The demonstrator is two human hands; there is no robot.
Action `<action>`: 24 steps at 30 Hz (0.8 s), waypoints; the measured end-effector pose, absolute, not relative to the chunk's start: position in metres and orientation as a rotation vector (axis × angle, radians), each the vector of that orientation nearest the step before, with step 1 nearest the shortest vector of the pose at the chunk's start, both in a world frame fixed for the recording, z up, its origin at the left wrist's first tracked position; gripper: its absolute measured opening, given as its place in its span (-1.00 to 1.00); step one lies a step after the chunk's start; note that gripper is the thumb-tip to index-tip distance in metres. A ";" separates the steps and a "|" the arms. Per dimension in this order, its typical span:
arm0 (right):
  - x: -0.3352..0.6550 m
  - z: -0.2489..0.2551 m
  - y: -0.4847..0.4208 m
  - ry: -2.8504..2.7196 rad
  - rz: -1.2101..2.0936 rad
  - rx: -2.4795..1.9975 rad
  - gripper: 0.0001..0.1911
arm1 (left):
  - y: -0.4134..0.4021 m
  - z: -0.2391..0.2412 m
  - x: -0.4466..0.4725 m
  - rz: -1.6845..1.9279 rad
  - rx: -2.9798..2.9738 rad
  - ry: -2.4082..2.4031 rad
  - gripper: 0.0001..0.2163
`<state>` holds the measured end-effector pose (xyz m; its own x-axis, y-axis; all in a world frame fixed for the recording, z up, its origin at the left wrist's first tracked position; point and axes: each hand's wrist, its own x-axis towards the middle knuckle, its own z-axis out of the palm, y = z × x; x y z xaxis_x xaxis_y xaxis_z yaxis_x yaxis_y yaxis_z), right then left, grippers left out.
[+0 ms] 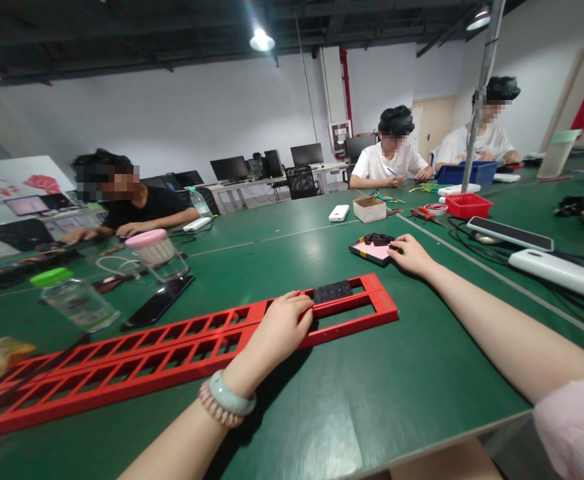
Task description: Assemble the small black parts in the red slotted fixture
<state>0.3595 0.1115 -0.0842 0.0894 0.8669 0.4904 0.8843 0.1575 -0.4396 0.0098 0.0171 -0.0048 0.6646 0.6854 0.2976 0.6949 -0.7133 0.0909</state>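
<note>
A long red frame [252, 313] with two rows of slots lies slantwise across the green table. My left hand [283, 325] is closed over it near its right end, fingertips beside a black block [333, 291] seated in the upper row. What lies under the palm is hidden. Farther off to the right, my right hand [411, 255] reaches to a shallow black tray [369, 257] with a pink bottom and small black parts [378, 239] in it. Its thumb and fingers are pinched at the tray's right edge, on what looks like a small black part.
A green-lidded jar [75, 300], a pink-lidded jar [158, 255] and a dark phone [159, 303] stand or lie beyond the frame's left half. A small box [369, 209], red bin [468, 205], pliers [428, 215], metal pole [479, 100] and white power strip [562, 273] are rightward. Several people sit around.
</note>
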 end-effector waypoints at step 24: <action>0.352 -0.083 0.118 -1.295 -0.007 -1.857 -0.78 | 0.016 -0.003 0.010 -0.499 -2.853 -1.215 -0.78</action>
<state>0.3521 0.1179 -0.0827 0.4637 0.7667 0.4440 0.7712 -0.1025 -0.6283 0.0104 0.0157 -0.0031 0.6502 0.7027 0.2889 0.7028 -0.7008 0.1226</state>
